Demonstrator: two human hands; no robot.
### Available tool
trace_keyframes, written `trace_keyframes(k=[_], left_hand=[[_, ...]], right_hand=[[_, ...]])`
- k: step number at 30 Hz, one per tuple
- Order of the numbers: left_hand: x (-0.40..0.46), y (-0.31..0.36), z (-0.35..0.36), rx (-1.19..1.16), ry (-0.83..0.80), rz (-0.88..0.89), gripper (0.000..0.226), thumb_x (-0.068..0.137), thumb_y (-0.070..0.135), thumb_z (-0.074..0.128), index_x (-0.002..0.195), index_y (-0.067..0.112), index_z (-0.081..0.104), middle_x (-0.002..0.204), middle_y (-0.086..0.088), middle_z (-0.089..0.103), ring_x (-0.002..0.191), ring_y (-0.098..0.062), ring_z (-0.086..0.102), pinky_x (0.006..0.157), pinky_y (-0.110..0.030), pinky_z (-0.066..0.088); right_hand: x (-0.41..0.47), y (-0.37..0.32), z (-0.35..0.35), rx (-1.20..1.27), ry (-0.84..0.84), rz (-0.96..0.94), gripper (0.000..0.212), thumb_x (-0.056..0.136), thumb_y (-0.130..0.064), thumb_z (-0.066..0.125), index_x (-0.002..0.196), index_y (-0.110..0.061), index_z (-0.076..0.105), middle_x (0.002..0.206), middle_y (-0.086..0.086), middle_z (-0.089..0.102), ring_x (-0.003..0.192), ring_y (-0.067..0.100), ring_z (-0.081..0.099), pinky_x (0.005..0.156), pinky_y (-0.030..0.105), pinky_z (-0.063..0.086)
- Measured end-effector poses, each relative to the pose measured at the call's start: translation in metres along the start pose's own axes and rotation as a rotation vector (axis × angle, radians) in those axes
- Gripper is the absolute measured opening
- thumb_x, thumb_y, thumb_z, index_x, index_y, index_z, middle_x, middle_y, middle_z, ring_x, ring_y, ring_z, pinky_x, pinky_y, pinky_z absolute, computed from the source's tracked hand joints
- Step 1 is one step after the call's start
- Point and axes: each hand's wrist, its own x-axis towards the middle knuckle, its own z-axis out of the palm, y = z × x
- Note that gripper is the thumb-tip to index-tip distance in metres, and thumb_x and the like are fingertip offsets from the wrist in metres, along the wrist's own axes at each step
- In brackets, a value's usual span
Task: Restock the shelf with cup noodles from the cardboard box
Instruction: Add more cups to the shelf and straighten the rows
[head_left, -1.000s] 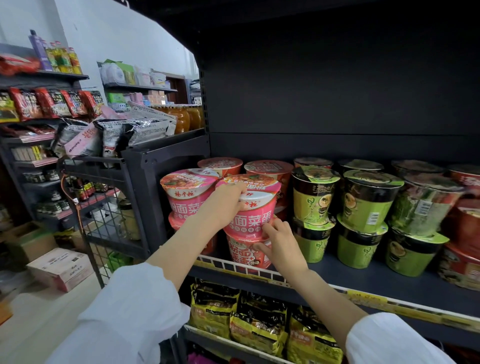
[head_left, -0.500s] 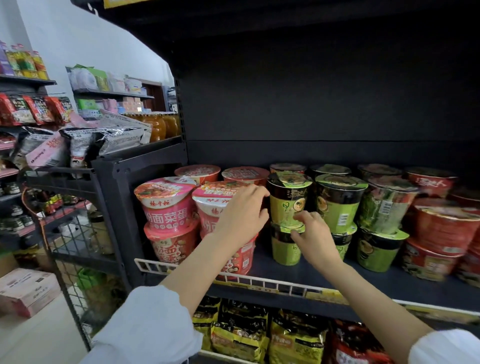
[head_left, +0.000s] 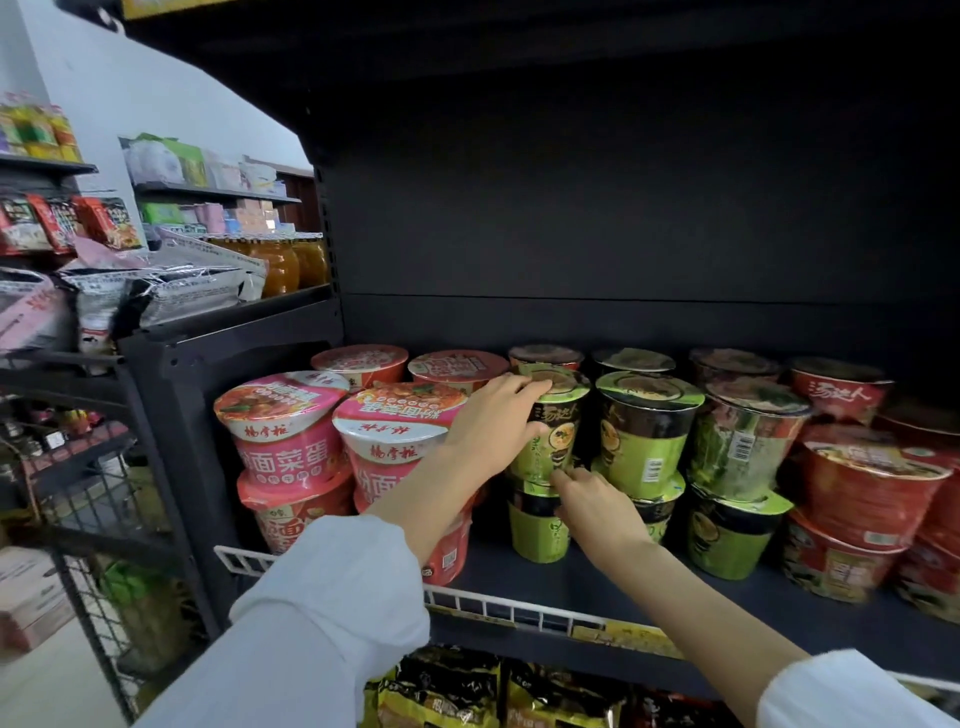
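On the shelf (head_left: 571, 582), left hand (head_left: 493, 426) fingers curl around the upper green cup (head_left: 550, 431), right hand (head_left: 597, 512) fingertips touch its base: square it before letting go.

Dim, shadowed black metal shelf bay (head_left: 623, 582); brighter daylight at far left; edges curve, right side blurred.

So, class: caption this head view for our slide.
Both hands steady a stacked green cup beside pink cups.
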Motion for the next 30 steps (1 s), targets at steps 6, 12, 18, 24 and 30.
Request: trace_keyframes(k=[6,12,18,24,30], left_hand=[[0.006,-0.005,-0.002,-0.093,0.023,-0.055,0.040,0.098,0.023,0.048,0.138,0.025,0.048,0.138,0.001,0.051,0.128,-0.021,0.041,0.101,-0.037,0.039],[0.008,-0.001,-0.011,-0.112,-0.053,-0.074,0.038,0.098,0.022,0.047,0.136,0.028,0.051,0.136,-0.002,0.052,0.126,-0.024,0.042,0.099,-0.041,0.041],[-0.004,-0.002,-0.022,-0.081,-0.079,-0.054,0.037,0.096,0.025,0.051,0.134,0.029,0.053,0.133,-0.003,0.055,0.126,-0.024,0.046,0.100,-0.043,0.041],[-0.025,-0.005,-0.034,-0.068,-0.054,-0.052,0.036,0.096,0.026,0.052,0.132,0.029,0.055,0.137,-0.001,0.054,0.126,-0.023,0.049,0.102,-0.041,0.042],[-0.037,-0.013,-0.041,-0.074,-0.092,-0.071,0.039,0.096,0.017,0.051,0.133,0.030,0.053,0.138,-0.005,0.053,0.124,-0.024,0.052,0.098,-0.042,0.046]], right_hand=[[0.009,0.017,0.000,0.135,0.064,-0.064,0.024,0.089,-0.005,0.053,0.112,-0.009,0.058,0.108,0.010,0.058,0.104,0.029,0.057,0.082,0.034,0.044],[0.005,0.028,-0.006,0.291,0.099,-0.097,0.011,0.086,-0.010,0.060,0.095,-0.008,0.066,0.097,0.008,0.065,0.097,0.025,0.059,0.079,0.032,0.044],[-0.011,-0.003,-0.008,0.214,0.166,-0.233,0.012,0.080,-0.018,0.070,0.077,-0.007,0.070,0.079,0.007,0.065,0.078,0.024,0.062,0.065,0.031,0.046],[-0.024,-0.034,-0.002,0.107,0.245,-0.345,0.032,0.047,-0.021,0.091,0.052,-0.018,0.059,0.055,-0.005,0.053,0.051,0.015,0.057,0.037,0.020,0.040],[-0.026,-0.037,-0.016,0.331,0.098,-0.347,0.020,0.087,-0.029,0.065,0.095,-0.012,0.069,0.095,0.003,0.060,0.090,0.022,0.061,0.072,0.034,0.052]])
